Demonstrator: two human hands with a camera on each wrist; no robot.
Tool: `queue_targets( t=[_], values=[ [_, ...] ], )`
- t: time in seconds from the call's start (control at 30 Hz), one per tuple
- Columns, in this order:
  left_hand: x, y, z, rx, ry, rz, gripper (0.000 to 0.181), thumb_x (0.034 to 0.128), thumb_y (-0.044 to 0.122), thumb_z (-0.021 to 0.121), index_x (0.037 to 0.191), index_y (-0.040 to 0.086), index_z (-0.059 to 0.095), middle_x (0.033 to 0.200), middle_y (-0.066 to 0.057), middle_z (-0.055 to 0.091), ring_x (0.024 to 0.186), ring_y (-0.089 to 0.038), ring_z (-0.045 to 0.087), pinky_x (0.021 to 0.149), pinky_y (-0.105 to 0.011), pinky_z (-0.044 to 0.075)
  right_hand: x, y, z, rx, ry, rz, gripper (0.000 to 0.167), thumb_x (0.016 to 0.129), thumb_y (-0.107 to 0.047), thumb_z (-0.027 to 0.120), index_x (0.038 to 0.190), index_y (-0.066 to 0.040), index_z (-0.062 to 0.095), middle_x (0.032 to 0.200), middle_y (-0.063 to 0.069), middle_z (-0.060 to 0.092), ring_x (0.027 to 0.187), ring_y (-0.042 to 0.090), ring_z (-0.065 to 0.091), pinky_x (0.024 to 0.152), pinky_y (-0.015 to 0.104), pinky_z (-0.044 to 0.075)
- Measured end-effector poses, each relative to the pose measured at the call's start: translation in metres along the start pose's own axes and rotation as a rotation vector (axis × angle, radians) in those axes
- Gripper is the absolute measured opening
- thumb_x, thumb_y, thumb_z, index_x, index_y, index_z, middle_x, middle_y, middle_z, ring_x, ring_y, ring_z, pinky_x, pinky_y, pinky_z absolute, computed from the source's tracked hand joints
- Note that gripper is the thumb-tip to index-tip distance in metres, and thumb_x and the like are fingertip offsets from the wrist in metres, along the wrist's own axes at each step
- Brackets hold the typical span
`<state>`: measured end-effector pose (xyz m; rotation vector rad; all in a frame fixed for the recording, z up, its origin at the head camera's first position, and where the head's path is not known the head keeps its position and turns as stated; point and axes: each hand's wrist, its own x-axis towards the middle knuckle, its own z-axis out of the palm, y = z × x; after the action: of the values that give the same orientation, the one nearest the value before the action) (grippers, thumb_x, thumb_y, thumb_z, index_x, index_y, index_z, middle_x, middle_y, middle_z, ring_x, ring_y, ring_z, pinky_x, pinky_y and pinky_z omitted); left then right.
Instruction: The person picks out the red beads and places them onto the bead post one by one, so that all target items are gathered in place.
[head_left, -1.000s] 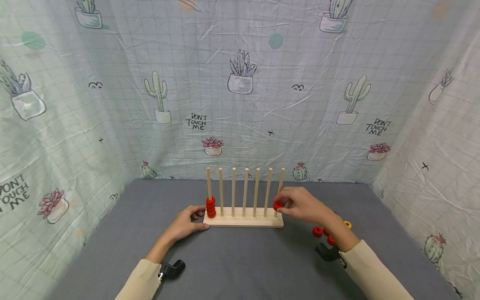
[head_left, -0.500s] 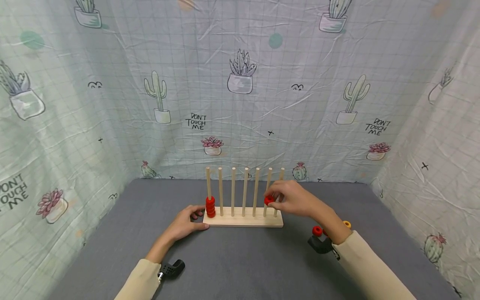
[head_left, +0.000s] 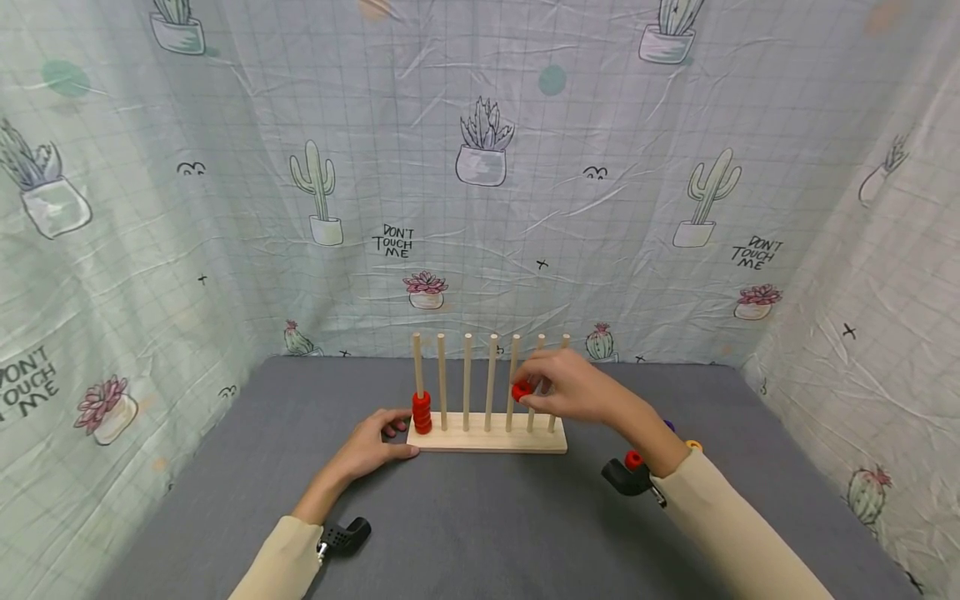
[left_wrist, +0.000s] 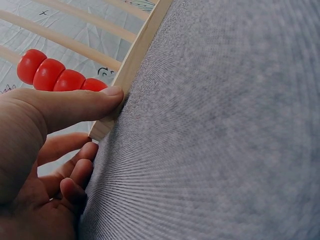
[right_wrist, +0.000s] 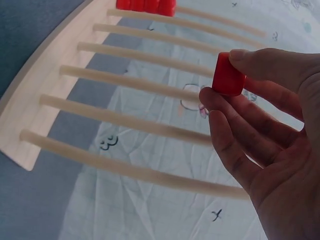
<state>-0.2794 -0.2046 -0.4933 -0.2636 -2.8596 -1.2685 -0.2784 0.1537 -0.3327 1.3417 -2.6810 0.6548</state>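
Observation:
A light wooden rack (head_left: 487,444) with several upright pegs stands on the grey table. Several red beads (head_left: 422,414) are stacked on its leftmost peg, also seen in the left wrist view as red beads (left_wrist: 49,74). My left hand (head_left: 369,448) grips the rack's left end, thumb (left_wrist: 85,106) on the front edge and fingers at the end. My right hand (head_left: 573,385) pinches one red bead (head_left: 522,392) between thumb and fingers, in front of the pegs right of centre. In the right wrist view this bead (right_wrist: 229,75) is off the pegs.
Right of the rack, partly hidden by my right forearm, lie a red bead (head_left: 633,459), a yellow bead (head_left: 693,446) and a purple bead (head_left: 669,425). A patterned cloth (head_left: 540,217) hangs behind and beside the grey table (head_left: 480,525).
My right hand has moved left along the pegs with the red bead, from the rightmost peg towards the middle. My left hand has stayed on the rack's left end.

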Motion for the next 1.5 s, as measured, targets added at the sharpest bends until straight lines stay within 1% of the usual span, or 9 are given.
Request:
queue_targets(
  t=[0.13, 0.23, 0.37, 0.6, 0.87, 1.0, 1.13, 1.37, 1.5],
  values=[
    [-0.001, 0.001, 0.0, -0.001, 0.001, -0.003, 0.069, 0.0785, 0.029, 0.09, 0.14, 0.009, 0.064, 0.113, -0.006, 0.065, 0.099, -0.02, 0.055, 0.085, -0.037, 0.044, 0.007, -0.005, -0.003, -0.012, 0.009, -0.03, 0.018, 0.093, -0.01, 0.075, 0.111, -0.008, 0.076, 0.105, 0.004, 0.072, 0.084, 0.012, 0.071, 0.076, 0.031, 0.061],
    [-0.001, 0.002, -0.001, -0.002, 0.001, 0.0, 0.07, 0.0784, 0.029, 0.09, 0.139, 0.008, 0.064, 0.113, -0.007, 0.065, 0.099, -0.02, 0.055, 0.085, -0.037, 0.044, 0.011, -0.009, -0.005, -0.022, 0.011, -0.031, 0.018, 0.093, -0.012, 0.075, 0.111, -0.009, 0.077, 0.105, 0.003, 0.072, 0.085, 0.011, 0.07, 0.076, 0.029, 0.06],
    [-0.001, 0.002, 0.0, 0.004, 0.001, 0.007, 0.069, 0.0783, 0.029, 0.09, 0.139, 0.008, 0.064, 0.112, -0.007, 0.065, 0.099, -0.02, 0.055, 0.084, -0.037, 0.044, 0.015, -0.015, -0.007, -0.021, 0.005, -0.03, 0.018, 0.094, -0.013, 0.075, 0.111, -0.012, 0.077, 0.105, 0.001, 0.071, 0.085, 0.009, 0.07, 0.075, 0.021, 0.057],
    [0.001, 0.0, 0.0, 0.002, 0.001, -0.003, 0.069, 0.0786, 0.028, 0.09, 0.139, 0.009, 0.064, 0.112, -0.005, 0.064, 0.099, -0.019, 0.055, 0.085, -0.037, 0.044, 0.023, -0.023, -0.009, -0.027, -0.004, -0.042, 0.02, 0.094, -0.012, 0.075, 0.114, -0.009, 0.077, 0.108, 0.003, 0.072, 0.084, 0.01, 0.071, 0.076, 0.027, 0.06],
    [0.0, -0.001, -0.001, 0.003, 0.002, 0.014, 0.069, 0.0783, 0.029, 0.09, 0.139, 0.008, 0.064, 0.112, -0.005, 0.065, 0.099, -0.019, 0.056, 0.085, -0.037, 0.045, 0.03, -0.028, -0.011, -0.037, 0.001, -0.06, 0.019, 0.094, -0.013, 0.075, 0.113, -0.008, 0.076, 0.108, 0.005, 0.072, 0.085, 0.012, 0.072, 0.077, 0.02, 0.057],
    [-0.002, 0.0, -0.002, 0.0, 0.006, 0.025, 0.069, 0.0782, 0.03, 0.09, 0.139, 0.008, 0.065, 0.113, -0.006, 0.066, 0.099, -0.019, 0.057, 0.086, -0.038, 0.046, 0.034, -0.03, -0.012, -0.038, 0.01, -0.081, 0.019, 0.095, -0.014, 0.075, 0.113, -0.009, 0.076, 0.108, 0.003, 0.073, 0.086, 0.01, 0.071, 0.077, 0.022, 0.058],
    [-0.003, 0.002, -0.001, -0.004, 0.004, 0.017, 0.069, 0.0784, 0.03, 0.09, 0.139, 0.008, 0.065, 0.114, -0.006, 0.066, 0.099, -0.019, 0.057, 0.087, -0.039, 0.046, 0.037, -0.033, -0.014, -0.049, 0.012, -0.09, 0.018, 0.095, -0.015, 0.075, 0.113, -0.011, 0.076, 0.106, 0.002, 0.073, 0.087, 0.009, 0.071, 0.077, 0.023, 0.059],
    [-0.002, 0.003, -0.001, -0.004, 0.007, 0.011, 0.069, 0.0785, 0.029, 0.09, 0.139, 0.008, 0.064, 0.114, -0.007, 0.066, 0.099, -0.02, 0.057, 0.086, -0.038, 0.045, 0.044, -0.037, -0.017, -0.04, 0.019, -0.093, 0.019, 0.095, -0.013, 0.074, 0.114, -0.009, 0.076, 0.108, 0.003, 0.073, 0.087, 0.011, 0.072, 0.077, 0.022, 0.058],
    [-0.001, 0.002, -0.001, -0.002, 0.006, 0.013, 0.069, 0.0783, 0.029, 0.09, 0.139, 0.008, 0.065, 0.113, -0.007, 0.066, 0.099, -0.02, 0.057, 0.086, -0.038, 0.045, 0.049, -0.04, -0.019, -0.028, 0.02, -0.091, 0.02, 0.095, -0.013, 0.074, 0.115, -0.01, 0.075, 0.111, 0.004, 0.073, 0.088, 0.012, 0.072, 0.078, 0.026, 0.06]
  ],
)
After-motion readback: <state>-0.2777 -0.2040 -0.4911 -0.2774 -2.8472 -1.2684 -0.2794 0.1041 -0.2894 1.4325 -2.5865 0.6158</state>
